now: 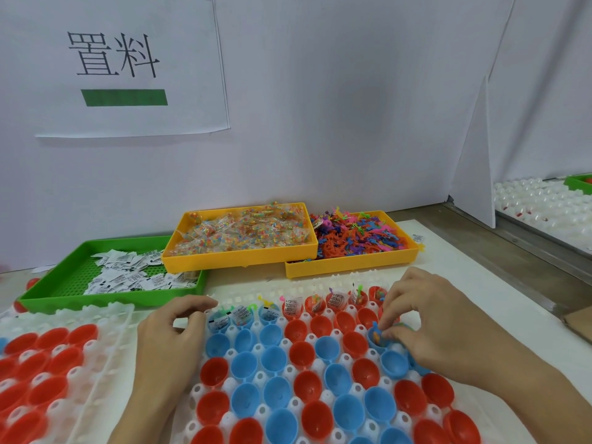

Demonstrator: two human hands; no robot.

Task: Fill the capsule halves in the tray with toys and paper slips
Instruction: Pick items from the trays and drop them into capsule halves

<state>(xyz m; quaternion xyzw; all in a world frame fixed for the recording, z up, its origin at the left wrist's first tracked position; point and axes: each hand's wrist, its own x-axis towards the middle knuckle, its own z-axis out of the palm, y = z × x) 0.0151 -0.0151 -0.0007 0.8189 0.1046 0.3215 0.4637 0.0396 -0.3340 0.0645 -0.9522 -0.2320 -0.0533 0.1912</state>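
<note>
While the blue capsule half (375, 339) sits in the second row at the right of the white tray (323, 397), our right hand (429, 318) pinches an orange toy (377, 337) inside it. Our left hand (169, 338) rests at the tray's left edge, fingers loosely curled and holding nothing. Behind the tray stand the green bin of paper slips (105, 274) and two yellow bins (243, 254).

The white capsule tray (323, 285) is cut off by the lower picture edge, and its near rows of capsule halves are shown only in part. A second tray (105, 318), left of the white capsule tray, is cropped by the left and lower edges. The print on the paper slips (128, 277) in the green bin (41, 291) is too small to be read. The fingertips of the right hand (426, 318) are partly hidden behind a blue capsule half (376, 339); what is pinched there cannot be resolved. Far right of the white capsule tray, a further green bin (579, 184) is cut off by the right picture edge.
</note>
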